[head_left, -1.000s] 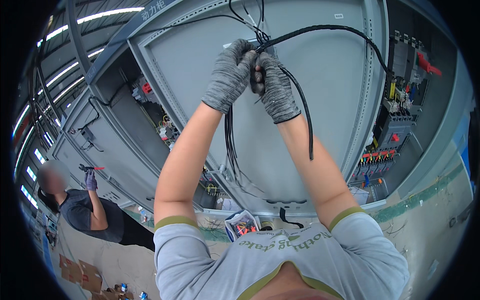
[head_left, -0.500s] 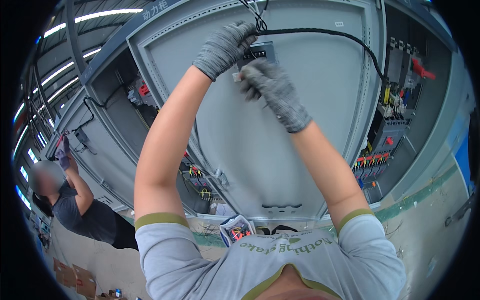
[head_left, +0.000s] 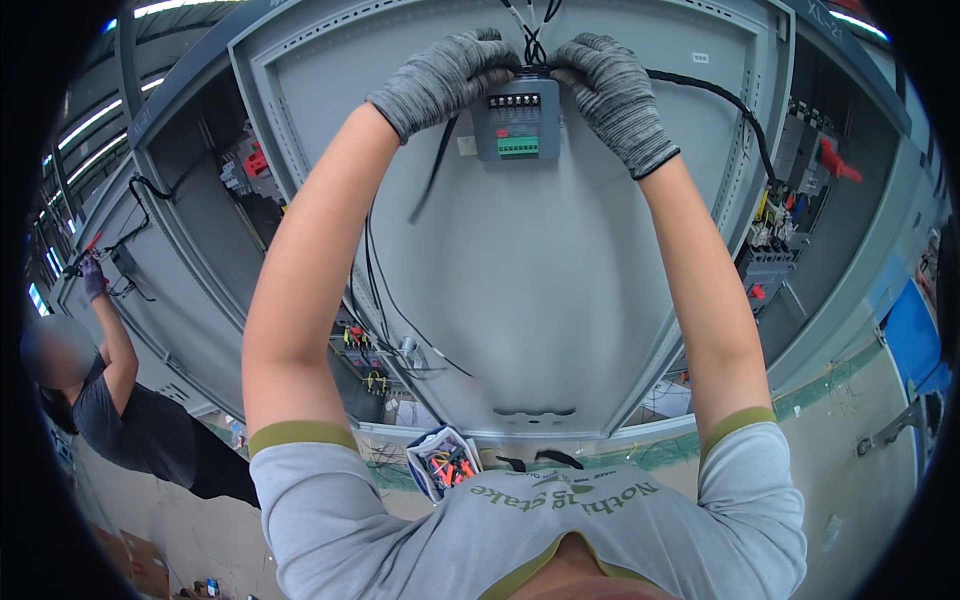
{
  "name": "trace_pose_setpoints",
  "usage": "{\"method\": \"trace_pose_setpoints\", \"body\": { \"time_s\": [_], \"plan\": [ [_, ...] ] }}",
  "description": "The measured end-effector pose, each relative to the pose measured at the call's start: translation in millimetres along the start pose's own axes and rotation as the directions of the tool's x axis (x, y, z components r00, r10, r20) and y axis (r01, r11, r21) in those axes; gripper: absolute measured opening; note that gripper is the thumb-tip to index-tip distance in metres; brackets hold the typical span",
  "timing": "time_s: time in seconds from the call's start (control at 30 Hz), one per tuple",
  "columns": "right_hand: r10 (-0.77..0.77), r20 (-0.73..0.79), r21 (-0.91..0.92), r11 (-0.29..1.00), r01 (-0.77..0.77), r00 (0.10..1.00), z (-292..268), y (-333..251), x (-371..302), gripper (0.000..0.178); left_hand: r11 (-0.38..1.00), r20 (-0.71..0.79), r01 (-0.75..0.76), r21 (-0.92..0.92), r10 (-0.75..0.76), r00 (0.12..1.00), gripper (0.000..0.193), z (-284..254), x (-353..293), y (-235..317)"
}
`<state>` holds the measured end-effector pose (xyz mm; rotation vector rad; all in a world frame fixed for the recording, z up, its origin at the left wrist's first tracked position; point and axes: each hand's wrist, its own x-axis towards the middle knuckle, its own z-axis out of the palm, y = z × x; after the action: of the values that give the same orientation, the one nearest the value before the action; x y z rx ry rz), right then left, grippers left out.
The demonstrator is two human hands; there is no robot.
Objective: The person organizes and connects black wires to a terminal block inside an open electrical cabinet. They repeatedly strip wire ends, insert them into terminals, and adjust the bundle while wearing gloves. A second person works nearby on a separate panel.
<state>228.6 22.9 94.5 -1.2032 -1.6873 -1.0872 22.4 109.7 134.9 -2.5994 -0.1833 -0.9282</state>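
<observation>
Both my hands wear grey knitted gloves and are raised to a grey cabinet door. My left hand pinches the black cable bundle from the left, just above a small grey terminal module. From the right, my right hand closes its fingertips on that bundle. A black braided cable runs rightward from behind my right hand. Below my left hand hangs a loose black strip. My fingers hide exactly where they grip.
Open cabinets with wiring and breakers flank the door, one with a red handle. Thin black wires dangle at lower left. A tool box sits below the door. At far left, another person works at a neighbouring panel.
My right hand has risen from below the module to the bundle, rightward of my left hand, uncovering the module. My left hand stays at the bundle. The view has shifted slightly.
</observation>
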Motion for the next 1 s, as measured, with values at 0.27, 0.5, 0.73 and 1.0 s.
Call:
{"method": "trace_pose_setpoints", "body": {
  "time_s": [0.27, 0.5, 0.73, 1.0],
  "plan": [
    [0.012, -0.021, 0.118, 0.993, -0.009, 1.000, 1.3, -1.2, 5.2, 0.017, 0.975, 0.009, -0.011, -0.220, 0.013, 1.000, 0.023, 4.9, 1.5, -12.7],
    [-0.101, -0.001, -0.094, 0.990, 0.101, 0.995, -47.0, 36.3, -26.8, 0.020, 0.987, 0.034, -0.026, -0.162, 0.032, 0.999, 0.021, -3.8, -3.3, -14.1],
    [-0.103, -0.018, -0.078, 0.992, 0.101, 0.995, -50.4, 53.9, -26.1, 0.016, 0.966, -0.026, -0.040, -0.257, 0.034, 0.999, 0.021, 2.3, -5.8, -18.3],
    [-0.108, 0.039, 0.148, 0.984, 0.101, 0.993, -19.0, 15.7, 0.3, 0.016, 0.963, -0.067, -0.055, -0.264, 0.039, 0.997, 0.023, 5.8, -10.4, -19.8]
  ]
}}
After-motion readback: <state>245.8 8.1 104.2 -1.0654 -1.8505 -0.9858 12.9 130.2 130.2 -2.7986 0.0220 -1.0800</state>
